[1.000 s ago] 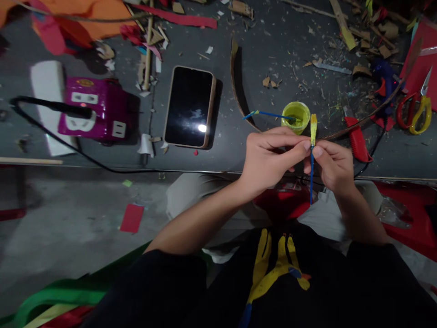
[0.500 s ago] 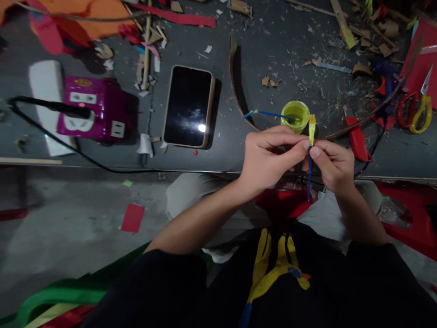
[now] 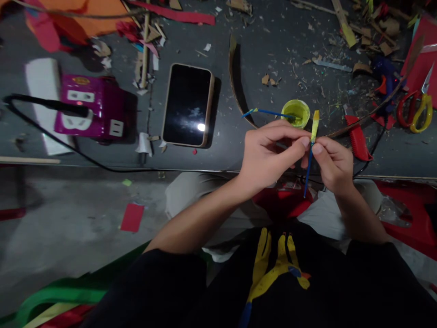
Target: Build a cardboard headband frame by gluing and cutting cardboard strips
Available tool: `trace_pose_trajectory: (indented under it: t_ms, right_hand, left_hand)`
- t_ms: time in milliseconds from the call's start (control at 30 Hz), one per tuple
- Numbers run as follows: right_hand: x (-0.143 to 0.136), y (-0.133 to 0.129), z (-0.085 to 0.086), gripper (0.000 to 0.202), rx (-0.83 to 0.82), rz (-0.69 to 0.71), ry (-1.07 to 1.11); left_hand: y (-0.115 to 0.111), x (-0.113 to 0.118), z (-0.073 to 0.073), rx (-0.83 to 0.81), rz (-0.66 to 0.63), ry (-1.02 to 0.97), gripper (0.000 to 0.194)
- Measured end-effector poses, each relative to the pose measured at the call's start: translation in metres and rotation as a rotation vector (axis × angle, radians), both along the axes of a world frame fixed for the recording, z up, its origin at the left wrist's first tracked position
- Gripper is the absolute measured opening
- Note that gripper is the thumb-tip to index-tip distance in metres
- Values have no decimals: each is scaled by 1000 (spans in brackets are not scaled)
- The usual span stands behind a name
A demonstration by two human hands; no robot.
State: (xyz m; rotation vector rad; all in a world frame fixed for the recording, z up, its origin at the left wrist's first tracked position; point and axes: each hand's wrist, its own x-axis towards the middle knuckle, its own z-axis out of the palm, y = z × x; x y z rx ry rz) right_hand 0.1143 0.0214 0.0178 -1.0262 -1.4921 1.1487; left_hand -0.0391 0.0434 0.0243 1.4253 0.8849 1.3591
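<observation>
Between the fingertips of both hands is a paintbrush (image 3: 316,120) with a thin blue handle and a yellow-coated head, bristles pointing up and away from me. My left hand (image 3: 268,152) pinches it from the left near the top of the handle. From the other side, the thumb and fingers of my right hand (image 3: 333,163) close on it too. Just beyond the fingers stands a small cup (image 3: 296,113) of yellow-green paint. A second thin blue stick (image 3: 273,113) leans with one end inside the cup.
A phone (image 3: 187,105) lies left of the hands, and a purple power socket box (image 3: 90,109) with a black cable is farther left. Scissors (image 3: 424,109), a red-handled tool (image 3: 357,139) and a glue gun (image 3: 384,79) lie right. A curved brown strip (image 3: 234,77) and scraps litter the table.
The paintbrush has tilted slightly: its bristle end has shifted right and its handle tip left. Both hands stay nearly in place, still pinching it.
</observation>
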Motion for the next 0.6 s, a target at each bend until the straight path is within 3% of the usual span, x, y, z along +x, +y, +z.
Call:
trace_pose_trajectory:
  t_ms: [300, 600]
  right_hand:
    - [-3, 1, 3, 20, 195, -87, -165]
    - [-4, 2, -1, 11, 122, -81, -53]
  left_hand:
    - [4, -4, 4, 272, 128, 209, 10]
    - [4, -4, 2, 257, 171, 295, 12]
